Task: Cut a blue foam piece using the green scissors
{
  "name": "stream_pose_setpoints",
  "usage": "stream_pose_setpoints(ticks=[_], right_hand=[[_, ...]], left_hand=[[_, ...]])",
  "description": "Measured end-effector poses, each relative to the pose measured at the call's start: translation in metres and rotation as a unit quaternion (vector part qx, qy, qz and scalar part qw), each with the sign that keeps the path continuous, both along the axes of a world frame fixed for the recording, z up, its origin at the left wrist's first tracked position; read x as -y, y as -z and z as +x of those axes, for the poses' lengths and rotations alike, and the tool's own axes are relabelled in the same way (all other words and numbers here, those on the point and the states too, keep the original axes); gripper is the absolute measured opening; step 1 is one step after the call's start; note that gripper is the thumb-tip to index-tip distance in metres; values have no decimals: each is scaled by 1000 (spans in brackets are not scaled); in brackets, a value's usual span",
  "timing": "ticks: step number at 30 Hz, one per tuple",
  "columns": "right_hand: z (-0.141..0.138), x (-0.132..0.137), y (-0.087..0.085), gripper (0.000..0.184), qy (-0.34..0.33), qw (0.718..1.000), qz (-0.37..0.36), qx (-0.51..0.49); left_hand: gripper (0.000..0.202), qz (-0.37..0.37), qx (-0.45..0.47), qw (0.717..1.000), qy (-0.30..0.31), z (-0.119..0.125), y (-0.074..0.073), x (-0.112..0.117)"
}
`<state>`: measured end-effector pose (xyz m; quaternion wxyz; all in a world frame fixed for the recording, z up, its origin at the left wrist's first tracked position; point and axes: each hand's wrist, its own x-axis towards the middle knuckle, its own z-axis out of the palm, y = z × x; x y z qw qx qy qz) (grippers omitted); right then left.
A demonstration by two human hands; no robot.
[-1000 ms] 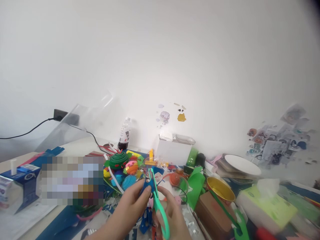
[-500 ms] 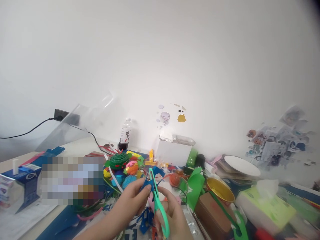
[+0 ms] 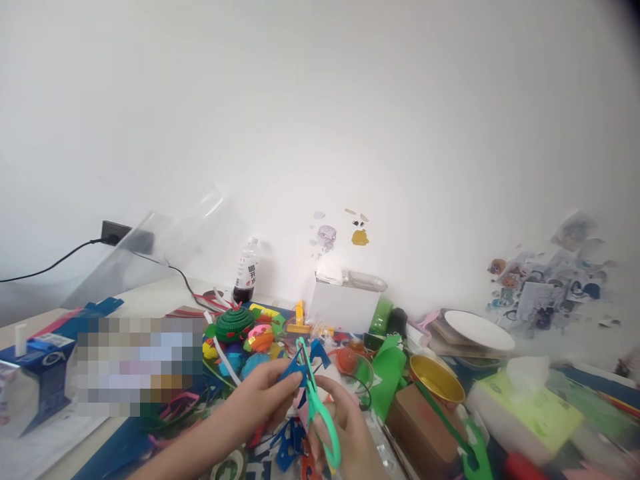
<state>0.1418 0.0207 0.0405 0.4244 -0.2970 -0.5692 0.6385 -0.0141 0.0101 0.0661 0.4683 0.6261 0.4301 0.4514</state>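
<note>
One pair of green scissors (image 3: 312, 393) sits in your right hand (image 3: 347, 427), which is clasped round the handles, the blades pointing away from you. Your left hand (image 3: 270, 392) has its thumb and fingers pinched together on a blue piece (image 3: 295, 368), right at the blades (whether its edge lies between them, I cannot tell). Both things are held up in front of you, over the cluttered table (image 3: 165, 297). Below your hands you have some blue scraps (image 3: 289, 445). Beyond your left hand is a green dome (image 3: 235, 325), and past it a bottle (image 3: 247, 270) stands upright near the wall (image 3: 320, 120). A white box (image 3: 343, 303) stands to the bottle's right. On your right, a gold bowl (image 3: 437, 378) sits behind a brown box (image 3: 423, 423), with a tissue pack (image 3: 533, 410) farther right.
</note>
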Motion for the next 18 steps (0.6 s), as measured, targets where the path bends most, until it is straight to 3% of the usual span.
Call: stream_pose_setpoints(ticks=[6,13,18], right_hand=[[-2,-1,2,77,21,1000,2,-10],[-3,-3,7,75,-16,1000,3,-27],[-3,-3,7,79,-42,998,0,-42]], left_hand=[[39,26,24,998,-55,15,11,1],[36,46,44,988,-141,18,6,10],[32,32,42,994,-98,14,-2,13]])
